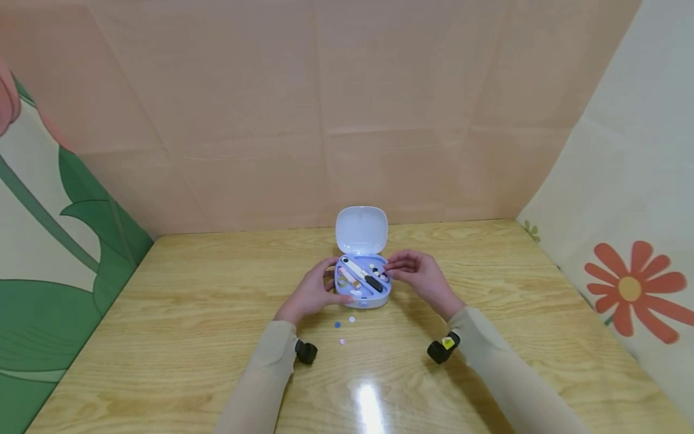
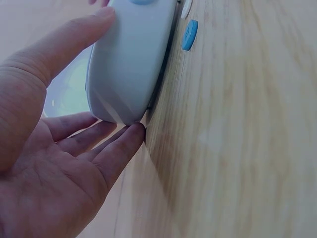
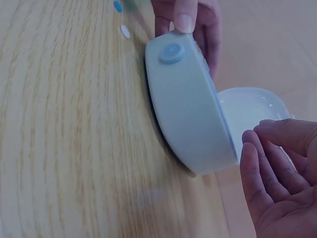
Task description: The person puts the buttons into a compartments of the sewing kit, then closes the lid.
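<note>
Gripping the box (image 1: 376, 303) just below the frame's centre with my left hand (image 1: 311, 294), thumb at its front, I hold my right hand (image 1: 422, 276) at its right edge, fingertips drawn together; whether they pinch anything, I cannot tell. The lid (image 1: 361, 230) stands raised behind. A white-and-black tool (image 1: 362, 273) lies diagonally inside. Lower in the frame, the tabletop (image 1: 217, 337) bears a blue button (image 1: 338, 325), a white button (image 1: 352, 319) and a pink button (image 1: 342, 342).
</note>
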The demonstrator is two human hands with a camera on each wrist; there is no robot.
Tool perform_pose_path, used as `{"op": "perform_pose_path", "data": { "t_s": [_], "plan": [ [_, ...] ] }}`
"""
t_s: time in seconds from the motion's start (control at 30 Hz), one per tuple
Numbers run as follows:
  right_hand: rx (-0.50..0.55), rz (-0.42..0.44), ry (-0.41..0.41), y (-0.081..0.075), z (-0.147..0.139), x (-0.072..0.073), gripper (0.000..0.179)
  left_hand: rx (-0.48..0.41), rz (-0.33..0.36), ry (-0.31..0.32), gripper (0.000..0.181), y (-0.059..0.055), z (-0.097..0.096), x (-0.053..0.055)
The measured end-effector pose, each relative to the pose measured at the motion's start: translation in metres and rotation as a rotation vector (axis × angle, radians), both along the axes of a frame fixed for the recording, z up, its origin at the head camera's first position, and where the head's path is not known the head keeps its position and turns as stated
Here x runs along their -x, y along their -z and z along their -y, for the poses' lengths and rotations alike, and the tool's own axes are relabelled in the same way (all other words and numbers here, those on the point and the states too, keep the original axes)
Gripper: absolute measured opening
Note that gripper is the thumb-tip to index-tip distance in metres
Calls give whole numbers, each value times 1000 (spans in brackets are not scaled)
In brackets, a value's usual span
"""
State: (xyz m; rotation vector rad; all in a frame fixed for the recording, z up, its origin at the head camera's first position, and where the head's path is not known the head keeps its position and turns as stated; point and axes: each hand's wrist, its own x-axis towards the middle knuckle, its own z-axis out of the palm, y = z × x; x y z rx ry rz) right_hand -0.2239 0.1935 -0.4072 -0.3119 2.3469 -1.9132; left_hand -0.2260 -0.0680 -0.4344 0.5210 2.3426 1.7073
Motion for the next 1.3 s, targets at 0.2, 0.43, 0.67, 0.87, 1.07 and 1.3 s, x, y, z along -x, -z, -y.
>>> {"op": "perform_pose_path", "data": {
  "t_s": [0.2, 0.43, 0.67, 0.87, 1.07, 1.3],
  "plan": [
    [2, -21, -11, -6, -2, -7, 27, 7, 4, 0, 87, 0, 0, 0],
    [27, -36, -33, -10, -4, -18, 28, -41, 16, 31, 86, -5, 0, -3],
    [55, -44, -78, -13, -3, -31, 27, -13, 4, 13, 85, -3, 0, -3],
    [89, -46, -133, -12, 2, -37, 26, 11, 17, 2, 85, -4, 0, -4],
    [92, -33, -171, -15, 7, -45, 26, 22, 16, 0, 87, -2, 0, -2],
    [122, -23, -212, -16, 14, -52, 27, 22, 4, 2, 85, -1, 0, -2]
  ]
}}
